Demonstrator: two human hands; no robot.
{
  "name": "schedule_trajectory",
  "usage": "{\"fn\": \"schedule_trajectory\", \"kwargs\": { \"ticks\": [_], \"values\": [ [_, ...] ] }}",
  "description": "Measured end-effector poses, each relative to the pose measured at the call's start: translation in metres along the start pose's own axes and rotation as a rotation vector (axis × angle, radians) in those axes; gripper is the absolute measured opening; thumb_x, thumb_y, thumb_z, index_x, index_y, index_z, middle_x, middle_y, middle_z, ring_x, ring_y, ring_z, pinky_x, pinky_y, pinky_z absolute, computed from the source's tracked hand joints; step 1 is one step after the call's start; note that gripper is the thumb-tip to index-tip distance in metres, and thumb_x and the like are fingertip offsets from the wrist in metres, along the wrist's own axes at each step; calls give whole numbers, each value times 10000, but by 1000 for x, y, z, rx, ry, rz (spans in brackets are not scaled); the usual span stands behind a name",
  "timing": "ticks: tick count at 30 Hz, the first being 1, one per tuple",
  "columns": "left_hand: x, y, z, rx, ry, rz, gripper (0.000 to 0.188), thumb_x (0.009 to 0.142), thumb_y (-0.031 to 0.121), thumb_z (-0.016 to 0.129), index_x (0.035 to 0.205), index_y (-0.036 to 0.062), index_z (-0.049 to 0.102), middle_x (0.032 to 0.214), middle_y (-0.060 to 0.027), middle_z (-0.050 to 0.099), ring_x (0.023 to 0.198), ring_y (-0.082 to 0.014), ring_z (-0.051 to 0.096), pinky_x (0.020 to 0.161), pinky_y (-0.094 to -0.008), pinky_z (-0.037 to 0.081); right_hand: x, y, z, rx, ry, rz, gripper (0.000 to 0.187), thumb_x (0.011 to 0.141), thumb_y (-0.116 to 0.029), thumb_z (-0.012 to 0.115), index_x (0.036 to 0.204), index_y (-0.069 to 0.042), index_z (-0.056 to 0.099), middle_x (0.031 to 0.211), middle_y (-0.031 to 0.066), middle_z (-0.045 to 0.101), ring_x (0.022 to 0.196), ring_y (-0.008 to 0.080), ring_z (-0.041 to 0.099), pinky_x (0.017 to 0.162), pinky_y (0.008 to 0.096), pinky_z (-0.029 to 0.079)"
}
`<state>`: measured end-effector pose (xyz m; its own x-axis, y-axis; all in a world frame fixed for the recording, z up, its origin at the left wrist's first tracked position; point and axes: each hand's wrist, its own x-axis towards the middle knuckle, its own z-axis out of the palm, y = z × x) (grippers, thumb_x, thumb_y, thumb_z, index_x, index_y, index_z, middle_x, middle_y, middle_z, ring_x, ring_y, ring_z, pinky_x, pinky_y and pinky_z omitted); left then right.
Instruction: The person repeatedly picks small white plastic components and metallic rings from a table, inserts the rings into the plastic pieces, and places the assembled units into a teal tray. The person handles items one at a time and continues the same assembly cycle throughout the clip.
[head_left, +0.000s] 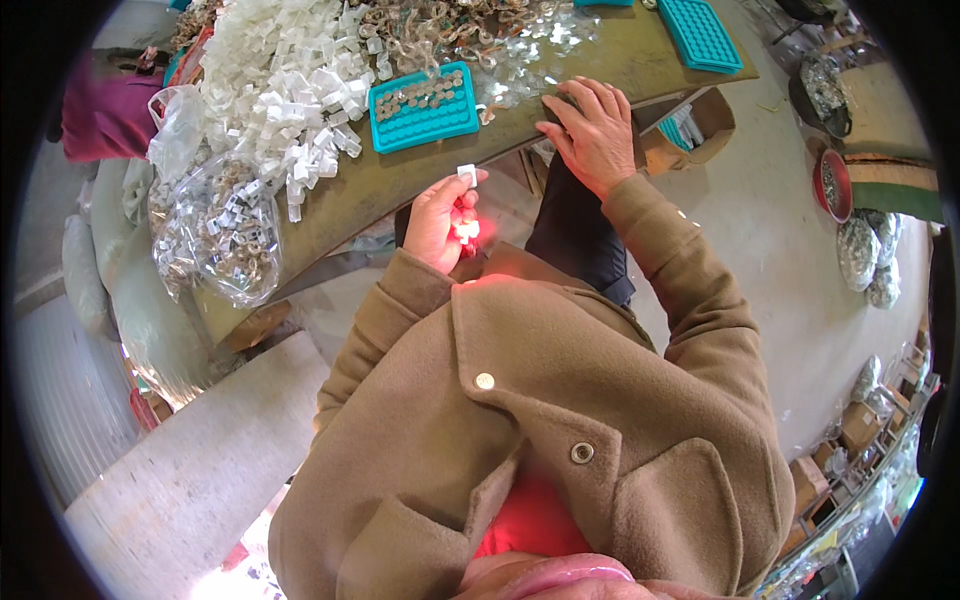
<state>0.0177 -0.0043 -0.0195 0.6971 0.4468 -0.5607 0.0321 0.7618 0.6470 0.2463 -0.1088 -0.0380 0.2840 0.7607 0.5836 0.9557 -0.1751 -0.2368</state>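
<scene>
My left hand is closed, holding a small white square plastic piece at its fingertips, just off the table's near edge. A bright red-white glow covers its lower fingers. My right hand rests at the table's edge with its fingers apart, the tips on the surface beside scattered small clear pieces. I see nothing held in it. Between the hands and farther back lies a turquoise tray with rows of small pockets. Its far rows hold small round translucent pieces.
A large heap of white plastic pieces covers the table's left side, beside a clear bag of parts. Brownish ring-like parts lie at the back. Another turquoise tray sits far right. Below stand a cardboard box and a red bowl.
</scene>
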Motion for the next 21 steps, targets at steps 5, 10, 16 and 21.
{"fn": "schedule_trajectory", "kwargs": {
  "ticks": [5, 10, 16, 21],
  "values": [
    [8, -3, -1, 29, -21, -29, 316, 1000, 222, 521, 1184, -22, 599, 811, -2, 593, 591, -36, 459, 495, -174, 381, -5, 12, 2, 66, 29, -110, 322, 747, -288, 747, 1017, -131, 674, 1086, 15, 600, 1068, 225, 534, 968, 398, 396],
    [9, 1, 7, 5, -11, -65, 400, 1020, 346, 482, 1204, 10, 598, 913, -44, 661, 623, -53, 516, 480, -199, 397, -7, 24, 5, 240, 54, -251, 210, 749, -145, 760, 947, -106, 701, 957, 13, 655, 925, 231, 608, 820, 377, 487],
    [11, 4, 12, -65, -48, -97, 354, 1009, 322, 516, 1197, 34, 597, 944, -43, 666, 645, -54, 539, 504, -209, 421, 1, 1, 0, 491, 76, 58, 149, 786, -39, 712, 925, -80, 678, 861, 60, 685, 751, 228, 643, 678, 339, 518],
    [5, 5, 11, -157, -116, -56, 296, 991, 314, 560, 1096, 41, 606, 974, -65, 658, 629, -64, 533, 540, -239, 454, 2, -42, -7, 1171, -146, 624, 95, 922, -47, 626, 998, 4, 650, 958, 102, 715, 848, 124, 666, 761, 258, 532]
  ]
}}
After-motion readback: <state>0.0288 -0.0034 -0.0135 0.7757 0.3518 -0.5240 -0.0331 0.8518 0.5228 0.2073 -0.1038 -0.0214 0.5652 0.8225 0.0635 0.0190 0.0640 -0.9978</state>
